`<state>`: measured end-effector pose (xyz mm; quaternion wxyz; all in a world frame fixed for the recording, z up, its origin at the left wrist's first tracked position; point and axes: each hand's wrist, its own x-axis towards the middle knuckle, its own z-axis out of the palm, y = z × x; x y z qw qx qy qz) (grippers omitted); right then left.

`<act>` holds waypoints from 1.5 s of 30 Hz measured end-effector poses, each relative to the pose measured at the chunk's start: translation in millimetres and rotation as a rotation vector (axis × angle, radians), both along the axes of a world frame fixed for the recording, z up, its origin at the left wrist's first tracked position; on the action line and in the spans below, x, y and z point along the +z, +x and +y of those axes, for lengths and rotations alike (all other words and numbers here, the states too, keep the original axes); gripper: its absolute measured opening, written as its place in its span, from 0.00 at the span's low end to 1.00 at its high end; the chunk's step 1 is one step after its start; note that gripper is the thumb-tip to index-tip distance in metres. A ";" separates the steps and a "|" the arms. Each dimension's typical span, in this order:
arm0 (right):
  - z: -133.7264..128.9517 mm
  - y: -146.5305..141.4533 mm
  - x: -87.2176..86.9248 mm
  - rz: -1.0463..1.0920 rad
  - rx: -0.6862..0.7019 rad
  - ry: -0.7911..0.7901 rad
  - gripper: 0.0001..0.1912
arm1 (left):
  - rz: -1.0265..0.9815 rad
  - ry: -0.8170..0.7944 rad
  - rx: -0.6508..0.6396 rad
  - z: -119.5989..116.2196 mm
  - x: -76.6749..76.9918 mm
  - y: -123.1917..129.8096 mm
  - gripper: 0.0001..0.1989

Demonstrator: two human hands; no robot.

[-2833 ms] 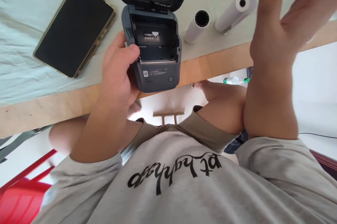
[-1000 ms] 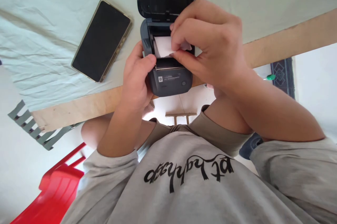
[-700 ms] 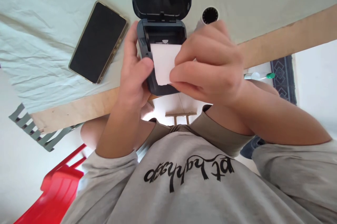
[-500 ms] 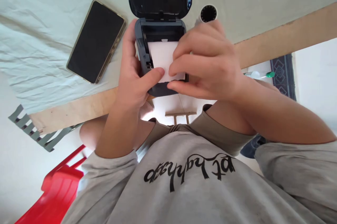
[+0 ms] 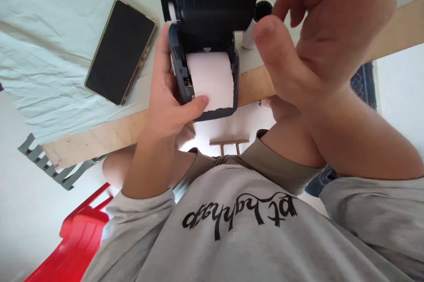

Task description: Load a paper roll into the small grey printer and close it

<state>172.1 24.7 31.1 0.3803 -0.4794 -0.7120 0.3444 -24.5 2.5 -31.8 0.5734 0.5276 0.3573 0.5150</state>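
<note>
A small dark portable printer (image 5: pixel 234 92) is held at the table's near edge. My left hand (image 5: pixel 168 96) wraps around its left side, the thumb pressing on the white paper roll (image 5: pixel 213 74) inside. The printer's black lid (image 5: pixel 208 5) stands partly raised, tilted over the back of the paper bay. My right hand (image 5: pixel 308 34) is at the lid's right corner, with fingers and thumb spread apart. One fingertip appears to touch that corner, with no grip around it.
A phone (image 5: pixel 121 52) lies on the pale cloth (image 5: pixel 59 43) to the left. A white cylinder with a dark top (image 5: pixel 248 40) stands behind the right fingers. The wooden table edge (image 5: pixel 99 134) runs across in front of me. A red chair (image 5: pixel 81 238) is at lower left.
My right hand has left the paper and moved up and right to the lid. The lid has swung from laid back to partly lowered. My left hand keeps its hold.
</note>
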 end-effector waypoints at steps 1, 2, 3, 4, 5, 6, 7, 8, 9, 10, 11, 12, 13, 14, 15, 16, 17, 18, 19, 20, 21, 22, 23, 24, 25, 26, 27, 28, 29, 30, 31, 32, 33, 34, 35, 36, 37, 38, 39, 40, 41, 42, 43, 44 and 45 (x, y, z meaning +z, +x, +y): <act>-0.9 0.0 -2.4 -0.044 0.003 0.131 0.20 | 0.002 0.031 0.005 0.7 -2.5 -0.5 0.39; -1.8 0.0 -5.8 -0.099 0.014 0.255 0.16 | -0.002 0.051 0.012 1.3 -4.7 -1.1 0.39; -2.7 0.0 -9.7 -0.156 0.028 0.348 0.13 | -0.007 0.051 0.021 1.9 -6.4 -1.7 0.39; -3.7 0.0 -13.8 -0.207 0.043 0.403 0.11 | -0.012 0.034 0.026 2.3 -7.5 -2.3 0.41; -4.8 0.0 -17.6 -0.245 0.055 0.402 0.11 | -0.020 0.020 0.027 2.5 -7.9 -2.7 0.43; -6.0 -0.1 -20.7 -0.257 0.054 0.350 0.12 | -0.023 0.005 0.017 2.4 -7.6 -2.9 0.45; -7.4 -0.2 -22.9 -0.264 0.054 0.263 0.15 | -0.025 -0.010 0.006 2.0 -6.5 -2.6 0.45; -8.9 -0.5 -24.3 -0.261 0.056 0.169 0.19 | -0.037 -0.019 -0.001 1.2 -4.7 -1.8 0.45; -10.5 -1.0 -24.8 -0.249 0.059 0.067 0.23 | -0.060 -0.031 -0.005 0.1 -2.2 -0.4 0.43; -12.0 -1.6 -24.7 -0.227 0.071 -0.033 0.27 | -0.094 -0.047 -0.005 -1.4 0.7 1.4 0.41; -13.2 -2.5 -24.3 -0.199 0.091 -0.120 0.29 | -0.130 -0.070 0.005 -3.0 3.8 3.6 0.39; -14.1 -3.5 -23.8 -0.171 0.120 -0.181 0.31 | -0.156 -0.094 0.021 -4.6 7.0 5.9 0.35; -14.6 -4.7 -23.4 -0.151 0.150 -0.231 0.33 | -0.166 -0.117 0.045 -6.0 9.8 8.1 0.32; -14.6 -5.8 -23.3 -0.140 0.172 -0.268 0.35 | -0.157 -0.135 0.058 -7.0 11.9 10.0 0.28; -14.2 -6.9 -23.5 -0.139 0.187 -0.295 0.36 | -0.139 -0.150 0.068 -7.4 13.2 11.5 0.25; -13.3 -7.7 -24.2 -0.144 0.192 -0.309 0.38 | -0.123 -0.157 0.063 -7.3 13.4 12.6 0.23; -12.0 -8.2 -25.2 -0.151 0.192 -0.314 0.38 | -0.122 -0.151 0.055 -6.6 12.7 13.2 0.21; -10.5 -8.3 -26.7 -0.154 0.193 -0.320 0.39 | -0.139 -0.133 0.044 -5.5 11.2 13.3 0.21; -8.8 -8.3 -28.4 -0.145 0.203 -0.332 0.39 | -0.163 -0.110 0.032 -4.0 9.2 13.0 0.21; -7.2 -8.0 -30.2 -0.124 0.220 -0.350 0.38 | -0.182 -0.088 0.022 -2.4 6.8 12.1 0.21; -5.6 -7.8 -31.9 -0.096 0.240 -0.375 0.37 | -0.193 -0.072 0.021 -0.8 4.4 10.8 0.22; -4.3 -7.7 -33.4 -0.069 0.253 -0.400 0.36 | -0.191 -0.063 0.017 0.7 2.2 9.1 0.22; -3.3 -7.9 -34.4 -0.049 0.260 -0.420 0.34 | -0.176 -0.065 0.011 2.1 0.3 7.0 0.23; -2.6 -8.2 -34.9 -0.040 0.257 -0.433 0.32 | -0.155 -0.072 -0.002 3.3 -1.2 4.8 0.24; -2.3 -8.8 -35.0 -0.042 0.247 -0.441 0.30 | -0.138 -0.085 -0.008 4.3 -2.2 2.6 0.26; -2.2 -9.6 -34.8 -0.046 0.232 -0.446 0.29 | -0.126 -0.102 -0.021 5.0 -2.8 0.7 0.28; -2.3 -10.2 -34.4 -0.048 0.220 -0.447 0.28 | -0.120 -0.117 -0.039 5.5 -2.8 -0.5 0.30; -2.5 -10.8 -34.1 -0.048 0.211 -0.448 0.27 | -0.120 -0.127 -0.047 5.7 -2.2 -1.0 0.32; -2.8 -11.1 -33.9 -0.046 0.207 -0.445 0.27 | -0.127 -0.131 -0.039 5.6 -1.0 -0.6 0.31; -2.9 -11.1 -33.9 -0.044 0.205 -0.440 0.27 | -0.138 -0.129 -0.031 5.2 0.9 0.5 0.29; -3.1 -10.9 -34.2 -0.042 0.207 -0.431 0.28 | -0.158 -0.122 -0.029 4.7 3.3 2.2 0.26; -3.1 -10.4 -34.5 -0.045 0.209 -0.422 0.29 | -0.185 -0.119 -0.024 4.1 5.9 4.1 0.22; -3.2 -9.8 -34.7 -0.049 0.210 -0.416 0.30 | -0.215 -0.123 -0.026 3.7 8.7 6.1 0.19; -3.3 -9.2 -34.7 -0.054 0.210 -0.412 0.31 | -0.245 -0.130 -0.030 3.4 11.3 7.7 0.17; -3.6 -8.7 -34.4 -0.061 0.213 -0.409 0.32 | -0.270 -0.141 -0.033 3.4 13.7 9.1 0.16; -4.1 -8.3 -33.8 -0.072 0.213 -0.407 0.33 | -0.288 -0.156 -0.029 3.7 15.6 10.2 0.15; -4.7 -8.1 -32.7 -0.082 0.213 -0.402 0.34 | -0.305 -0.168 -0.017 4.2 17.1 11.1 0.14; -5.6 -8.1 -31.4 -0.092 0.214 -0.394 0.35 | -0.325 -0.179 0.002 4.8 18.2 12.1 0.14; -6.7 -8.2 -30.0 -0.101 0.209 -0.385 0.36 | -0.349 -0.196 0.025 5.5 18.9 13.2 0.15; -8.0 -8.5 -28.7 -0.106 0.202 -0.375 0.36 | -0.374 -0.221 0.054 6.1 19.4 14.5 0.14; -9.4 -8.7 -27.7 -0.106 0.199 -0.365 0.37 | -0.398 -0.244 0.082 6.6 19.7 16.0 0.14; -10.7 -8.9 -27.2 -0.100 0.202 -0.351 0.38 | -0.420 -0.257 0.114 6.8 20.0 17.6 0.13; -11.9 -8.9 -27.2 -0.090 0.209 -0.331 0.39 | -0.440 -0.261 0.140 6.7 20.5 19.1 0.12; -12.8 -8.7 -27.9 -0.076 0.221 -0.310 0.39 | -0.457 -0.261 0.155 6.3 21.1 20.4 0.12; -13.5 -8.2 -29.1 -0.053 0.233 -0.280 0.39 | -0.472 -0.260 0.162 5.5 21.9 21.4 0.12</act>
